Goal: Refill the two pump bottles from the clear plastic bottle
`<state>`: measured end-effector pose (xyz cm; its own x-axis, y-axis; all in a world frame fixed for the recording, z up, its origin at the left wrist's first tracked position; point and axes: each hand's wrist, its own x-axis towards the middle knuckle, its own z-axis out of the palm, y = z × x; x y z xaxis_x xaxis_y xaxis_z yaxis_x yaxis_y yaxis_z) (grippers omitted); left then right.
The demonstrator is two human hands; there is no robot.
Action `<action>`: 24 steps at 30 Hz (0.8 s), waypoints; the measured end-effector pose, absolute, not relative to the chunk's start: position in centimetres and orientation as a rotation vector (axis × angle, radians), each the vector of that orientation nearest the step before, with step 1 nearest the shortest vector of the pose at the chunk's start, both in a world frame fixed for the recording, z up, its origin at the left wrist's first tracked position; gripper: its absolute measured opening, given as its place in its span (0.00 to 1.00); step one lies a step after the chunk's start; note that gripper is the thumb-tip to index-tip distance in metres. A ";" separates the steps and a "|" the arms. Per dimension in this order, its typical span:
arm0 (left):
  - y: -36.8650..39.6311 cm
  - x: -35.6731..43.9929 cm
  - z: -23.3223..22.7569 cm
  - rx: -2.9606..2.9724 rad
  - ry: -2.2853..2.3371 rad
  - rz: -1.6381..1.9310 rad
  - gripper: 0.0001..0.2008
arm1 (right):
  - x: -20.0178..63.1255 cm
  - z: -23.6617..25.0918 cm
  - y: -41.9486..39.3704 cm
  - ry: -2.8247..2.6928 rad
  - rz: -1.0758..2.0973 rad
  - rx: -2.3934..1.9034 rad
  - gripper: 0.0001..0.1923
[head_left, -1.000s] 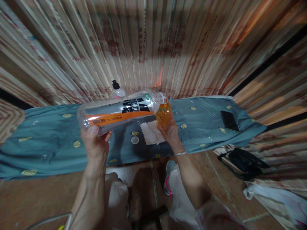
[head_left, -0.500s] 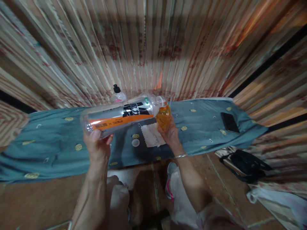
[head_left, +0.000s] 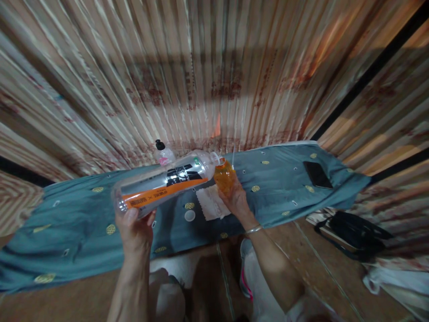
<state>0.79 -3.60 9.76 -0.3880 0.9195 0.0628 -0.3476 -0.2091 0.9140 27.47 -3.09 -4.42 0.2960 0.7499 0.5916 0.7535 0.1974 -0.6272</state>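
Note:
My left hand (head_left: 136, 228) is closed around the base of a large clear plastic bottle (head_left: 167, 181) with a silver, black and orange label. The bottle lies tilted almost level, its neck pointing right. At its mouth is a small orange bottle (head_left: 224, 176), gripped in my right hand (head_left: 236, 197). The two mouths meet or nearly meet; whether they touch I cannot tell. Below them on the cloth are a pale napkin (head_left: 212, 205) and a round translucent cap (head_left: 189, 215).
A teal cloth with pineapple prints (head_left: 83, 223) covers the low table. Behind the large bottle stands a clear bottle with a black cap (head_left: 164, 154). A dark phone (head_left: 317, 174) lies at the right, and a black bag (head_left: 355, 232) rests beyond the table. Striped curtains (head_left: 201, 80) hang behind.
The whole scene sits lower in the picture as the head view shifts. Both hands keep their grips, and the bottles stay mouth to mouth.

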 end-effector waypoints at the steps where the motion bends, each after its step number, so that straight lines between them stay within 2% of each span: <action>1: -3.7 0.6 9.8 0.791 1.103 1.741 0.23 | 27.4 -4.4 -3.1 -1.445 -0.021 -1.530 0.47; 7: -4.0 0.1 10.1 0.696 1.142 1.727 0.24 | 27.3 -4.4 -3.0 -1.460 -0.089 -1.520 0.45; 18: -4.2 0.2 10.2 0.801 1.146 1.725 0.17 | 27.1 -4.4 -2.9 -1.464 -0.106 -1.536 0.43; 24: -4.1 0.1 10.2 0.826 1.097 1.715 0.16 | 27.1 -4.2 -3.1 -1.459 -0.146 -1.531 0.44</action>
<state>0.07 -4.14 10.25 -0.3621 0.9301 0.0611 -0.3351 -0.1910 0.9226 27.12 -3.09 -4.17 0.2717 0.6980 0.6626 0.8152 0.1990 -0.5439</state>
